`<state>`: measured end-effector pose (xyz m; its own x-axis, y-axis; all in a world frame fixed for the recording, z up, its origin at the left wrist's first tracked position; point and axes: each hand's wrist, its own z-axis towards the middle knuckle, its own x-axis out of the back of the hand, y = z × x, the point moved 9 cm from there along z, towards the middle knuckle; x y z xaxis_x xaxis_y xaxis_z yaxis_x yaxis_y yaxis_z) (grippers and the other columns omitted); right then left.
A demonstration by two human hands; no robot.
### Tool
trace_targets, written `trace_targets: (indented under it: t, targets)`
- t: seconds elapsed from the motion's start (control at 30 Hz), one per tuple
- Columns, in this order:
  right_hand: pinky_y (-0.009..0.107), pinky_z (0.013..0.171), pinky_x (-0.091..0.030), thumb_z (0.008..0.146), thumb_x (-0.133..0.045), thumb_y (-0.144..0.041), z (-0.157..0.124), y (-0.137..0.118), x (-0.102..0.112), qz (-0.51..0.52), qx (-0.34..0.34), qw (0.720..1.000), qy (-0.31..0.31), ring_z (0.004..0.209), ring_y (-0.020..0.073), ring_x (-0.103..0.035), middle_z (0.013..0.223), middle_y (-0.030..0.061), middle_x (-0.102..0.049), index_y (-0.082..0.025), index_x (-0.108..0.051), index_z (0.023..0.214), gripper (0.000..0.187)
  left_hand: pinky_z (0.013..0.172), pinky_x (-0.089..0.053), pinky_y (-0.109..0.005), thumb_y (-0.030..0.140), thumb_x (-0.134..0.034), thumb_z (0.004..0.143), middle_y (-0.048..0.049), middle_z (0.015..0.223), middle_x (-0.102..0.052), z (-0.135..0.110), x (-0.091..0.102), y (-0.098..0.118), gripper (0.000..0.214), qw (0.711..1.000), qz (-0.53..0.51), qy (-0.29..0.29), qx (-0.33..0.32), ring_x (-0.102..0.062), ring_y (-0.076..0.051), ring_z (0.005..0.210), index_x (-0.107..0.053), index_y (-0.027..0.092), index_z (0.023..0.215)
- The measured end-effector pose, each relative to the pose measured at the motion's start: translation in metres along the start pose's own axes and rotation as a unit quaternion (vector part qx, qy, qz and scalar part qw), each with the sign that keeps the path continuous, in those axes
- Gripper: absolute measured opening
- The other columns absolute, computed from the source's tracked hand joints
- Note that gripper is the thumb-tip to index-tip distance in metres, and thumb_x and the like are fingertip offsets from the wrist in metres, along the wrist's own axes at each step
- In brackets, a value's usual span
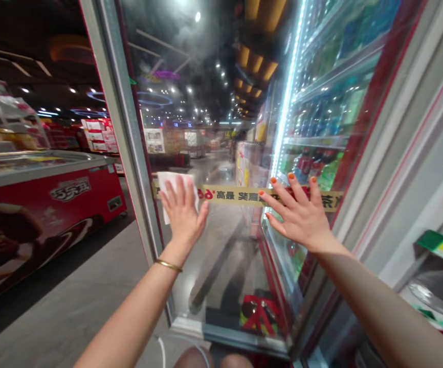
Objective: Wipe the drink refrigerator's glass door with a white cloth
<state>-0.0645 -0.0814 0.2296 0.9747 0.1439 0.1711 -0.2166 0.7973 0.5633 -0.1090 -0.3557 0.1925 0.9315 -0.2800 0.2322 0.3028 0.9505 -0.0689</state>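
Note:
A glass door point(214, 245) in a metal frame stands open before me, with a yellow strip point(225, 194) of mirrored lettering across it. My left hand point(183, 212), a gold bangle at its wrist, holds a white wiping cloth point(164, 180) flat against the pane near the left frame, fingers spread over it. To the right, my right hand point(302, 214) has its fingers spread over the strip, with nothing held. Its fingertips are at the glass; firm contact cannot be made out. The palm side of both hands is hidden.
A red chest freezer point(102, 199) stands on the left. Lit shelves of bottles point(313, 163) show through or in the glass at right. Shelf goods with a green and yellow label point(442, 250) sit at lower right. The door's bottom rail point(229, 336) lies near my knees.

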Motion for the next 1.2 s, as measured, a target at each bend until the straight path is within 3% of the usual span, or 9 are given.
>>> trace_targets:
  t: [0.2,0.3,0.43,0.5,0.63,0.73,1.0,1.1,1.2]
  targets:
    - [0.064,0.142,-0.002,0.104,-0.065,-0.047,0.002,-0.002,-0.002,0.012,0.002,1.000,0.011,0.175,0.0297,-0.011,0.182,-0.0021,-0.032,-0.037,-0.021,0.177,0.086,0.140,-0.007,-0.017,0.074,-0.052,0.099,0.0318,0.176,-0.024,-0.126,-0.007,0.134,0.050,0.916,-0.088,-0.047,-0.388,0.008,-0.003,0.171,-0.066,0.059,0.145]
    - [0.063,0.142,-0.002,0.104,-0.065,-0.046,0.002,-0.001,-0.003,0.016,0.001,1.000,0.005,0.174,0.0298,-0.014,0.182,-0.0025,-0.033,-0.037,-0.022,0.177,0.086,0.142,-0.007,-0.024,0.066,-0.052,0.103,0.0272,0.176,-0.028,-0.107,-0.003,0.103,0.049,0.929,-0.088,-0.057,-0.355,0.002,-0.005,0.172,-0.063,0.056,0.150]
    - [0.061,0.142,0.001,0.105,-0.064,-0.045,0.003,-0.001,-0.002,0.004,0.003,1.000,0.002,0.175,0.0283,-0.007,0.183,-0.0024,-0.030,-0.036,-0.024,0.177,0.083,0.140,0.014,-0.061,0.044,-0.056,0.107,-0.0087,0.186,-0.009,-0.013,-0.014,0.050,0.085,0.992,-0.055,-0.003,-0.114,0.018,-0.029,0.172,-0.016,0.021,0.178]
    - [0.062,0.143,0.001,0.105,-0.063,-0.044,0.002,0.000,-0.002,0.003,0.001,1.000,0.001,0.175,0.0281,-0.005,0.183,-0.0026,-0.029,-0.036,-0.025,0.177,0.082,0.136,0.019,-0.069,0.043,-0.056,0.106,-0.0167,0.186,0.001,-0.006,-0.022,0.064,0.091,0.997,-0.045,0.012,-0.065,0.024,-0.036,0.170,-0.009,0.013,0.178]
    - [0.065,0.142,-0.005,0.105,-0.063,-0.041,0.001,0.000,-0.006,0.002,-0.004,1.000,-0.011,0.175,0.0284,-0.013,0.182,-0.0041,-0.030,-0.040,-0.022,0.177,0.083,0.144,0.011,-0.037,0.064,-0.056,0.101,0.0143,0.184,-0.017,-0.090,-0.030,0.166,0.071,0.946,-0.071,-0.045,-0.312,0.020,-0.015,0.171,-0.047,0.042,0.167]
    - [0.068,0.141,-0.010,0.104,-0.062,-0.041,0.000,0.002,-0.009,0.006,-0.013,1.000,-0.026,0.173,0.0295,-0.019,0.182,-0.0041,-0.031,-0.042,-0.017,0.177,0.086,0.139,-0.003,-0.014,0.083,-0.052,0.094,0.0368,0.172,-0.029,-0.138,-0.019,0.177,0.054,0.907,-0.078,-0.058,-0.409,0.016,0.000,0.168,-0.066,0.064,0.143]
    - [0.076,0.138,-0.001,0.108,-0.050,-0.047,-0.006,0.011,-0.007,0.017,-0.066,0.998,-0.005,0.174,0.0335,-0.014,0.182,-0.0040,-0.034,-0.044,-0.007,0.178,0.082,0.137,0.012,-0.073,0.043,-0.056,0.107,-0.0108,0.186,-0.002,0.031,-0.022,0.063,0.089,0.998,-0.017,-0.027,-0.046,0.017,-0.036,0.171,-0.007,0.023,0.179]
    - [0.084,0.134,-0.002,0.108,-0.048,-0.051,-0.009,0.016,-0.001,0.013,-0.090,0.995,0.035,0.174,0.0390,-0.009,0.183,-0.0010,-0.032,-0.044,-0.009,0.178,0.081,0.134,0.017,-0.077,0.046,-0.061,0.104,-0.0134,0.186,-0.005,-0.006,-0.042,0.137,0.088,0.987,-0.049,-0.061,-0.141,0.016,-0.042,0.170,-0.022,0.018,0.178]
    - [0.084,0.133,-0.001,0.109,-0.044,-0.051,-0.007,0.016,0.003,0.000,-0.089,0.995,0.046,0.173,0.0394,-0.014,0.183,0.0015,-0.033,-0.041,-0.011,0.179,0.078,0.144,0.006,-0.035,0.057,-0.061,0.100,0.0183,0.182,-0.021,-0.104,-0.046,0.214,0.060,0.926,-0.091,-0.091,-0.354,0.011,-0.016,0.171,-0.058,0.046,0.159]
